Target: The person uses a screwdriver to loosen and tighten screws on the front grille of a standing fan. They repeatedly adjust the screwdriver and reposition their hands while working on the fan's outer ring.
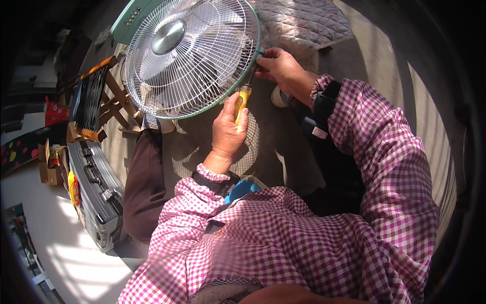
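Note:
In front of me is an electric fan (192,55) with a round wire guard, a silver centre cap and a green rim. My left hand (229,126) is closed round the yellow handle of a screwdriver (242,104), below the guard's lower right edge. The screwdriver's shaft points up toward a small green clip (259,52) on the rim. At that clip, my right hand (284,71) has its thumb and fingers pinched at the rim and near the shaft's end. What those fingertips hold is hidden.
A silver hard case (96,197) stands at the left, with a folding stool (98,99) beyond it. An open cardboard box (49,164) and a red packet (55,112) lie further left. A quilted cloth (304,23) lies behind the fan at the far right.

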Demonstrator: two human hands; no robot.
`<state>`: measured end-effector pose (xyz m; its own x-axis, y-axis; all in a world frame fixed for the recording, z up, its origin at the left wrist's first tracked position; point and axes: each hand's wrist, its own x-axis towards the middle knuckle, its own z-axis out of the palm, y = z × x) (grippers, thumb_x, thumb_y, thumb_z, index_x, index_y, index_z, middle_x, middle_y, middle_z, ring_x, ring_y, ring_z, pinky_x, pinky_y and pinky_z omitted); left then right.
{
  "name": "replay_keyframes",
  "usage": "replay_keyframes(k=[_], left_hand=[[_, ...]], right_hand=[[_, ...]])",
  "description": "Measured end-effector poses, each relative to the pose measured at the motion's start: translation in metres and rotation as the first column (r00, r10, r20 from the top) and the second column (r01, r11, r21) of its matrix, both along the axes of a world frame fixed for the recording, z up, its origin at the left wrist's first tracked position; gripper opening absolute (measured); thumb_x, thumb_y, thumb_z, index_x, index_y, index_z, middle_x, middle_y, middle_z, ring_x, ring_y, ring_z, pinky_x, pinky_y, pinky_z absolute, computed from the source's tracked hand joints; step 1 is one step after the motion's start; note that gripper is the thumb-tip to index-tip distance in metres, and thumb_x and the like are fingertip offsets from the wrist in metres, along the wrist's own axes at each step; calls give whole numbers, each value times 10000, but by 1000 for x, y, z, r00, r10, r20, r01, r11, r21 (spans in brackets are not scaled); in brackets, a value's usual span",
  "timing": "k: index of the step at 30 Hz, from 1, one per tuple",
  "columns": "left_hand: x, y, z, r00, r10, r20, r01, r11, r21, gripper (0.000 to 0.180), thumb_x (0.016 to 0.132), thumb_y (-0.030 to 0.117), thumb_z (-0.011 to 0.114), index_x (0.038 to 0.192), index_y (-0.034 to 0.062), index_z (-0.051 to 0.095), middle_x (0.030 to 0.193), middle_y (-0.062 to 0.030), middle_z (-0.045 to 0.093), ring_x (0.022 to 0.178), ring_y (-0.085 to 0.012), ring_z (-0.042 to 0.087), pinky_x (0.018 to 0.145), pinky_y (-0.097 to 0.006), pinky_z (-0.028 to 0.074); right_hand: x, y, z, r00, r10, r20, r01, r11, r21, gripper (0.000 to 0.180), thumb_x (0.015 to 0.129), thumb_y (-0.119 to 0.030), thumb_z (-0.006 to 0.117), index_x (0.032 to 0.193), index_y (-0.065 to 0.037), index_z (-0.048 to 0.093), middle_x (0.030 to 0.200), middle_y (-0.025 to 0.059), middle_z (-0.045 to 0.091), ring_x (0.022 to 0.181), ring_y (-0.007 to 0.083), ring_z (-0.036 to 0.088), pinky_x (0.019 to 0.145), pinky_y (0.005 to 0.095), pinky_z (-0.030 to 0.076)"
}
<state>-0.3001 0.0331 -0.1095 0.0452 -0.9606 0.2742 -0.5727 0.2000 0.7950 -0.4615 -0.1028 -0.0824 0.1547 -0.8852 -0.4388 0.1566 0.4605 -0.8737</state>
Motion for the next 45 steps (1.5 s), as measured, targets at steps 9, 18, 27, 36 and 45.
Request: replay_keyframes(k=[9,18,27,36,45], left_hand=[[-4,-2,7,999,40,-38,-38,999,34,378,890,121,647,1250,75,543,1052,-187,671,961,-324,683,809,-367,541],[-6,-3,9,993,67,-97,-63,997,47,349,889,121,655,1221,74,560,1025,-177,680,929,-304,693,795,-348,538],[-11,-1,3,996,95,0,-95,995,23,362,897,146,647,1236,73,546,1025,-174,675,939,-305,687,794,-354,535],[-12,-7,1,995,55,83,-43,990,-136,392,899,147,624,1274,81,532,948,-125,657,758,-269,663,678,-345,541],[1,-14,2,934,154,321,-103,980,-173,373,896,249,644,1250,170,557,958,-96,649,798,-314,667,658,-398,548]], right_hand=[[6,-6,-19,985,-172,-6,163,948,-273,436,827,-53,693,1202,50,497,998,125,642,839,210,653,708,309,553],[0,-12,-31,957,-181,-225,72,904,-422,363,805,-100,734,1126,13,606,1011,112,685,903,183,642,815,309,519],[-7,-15,-32,909,-206,-361,-1,867,-498,379,783,-174,768,1089,14,645,994,132,693,914,199,653,832,317,521],[-10,-25,-40,885,-222,-410,-58,821,-568,383,765,-196,780,1071,1,660,950,144,707,861,205,674,809,328,534],[-10,-25,-40,888,-225,-401,-60,807,-587,389,768,-196,782,1079,1,656,918,136,699,835,197,664,787,325,535]])
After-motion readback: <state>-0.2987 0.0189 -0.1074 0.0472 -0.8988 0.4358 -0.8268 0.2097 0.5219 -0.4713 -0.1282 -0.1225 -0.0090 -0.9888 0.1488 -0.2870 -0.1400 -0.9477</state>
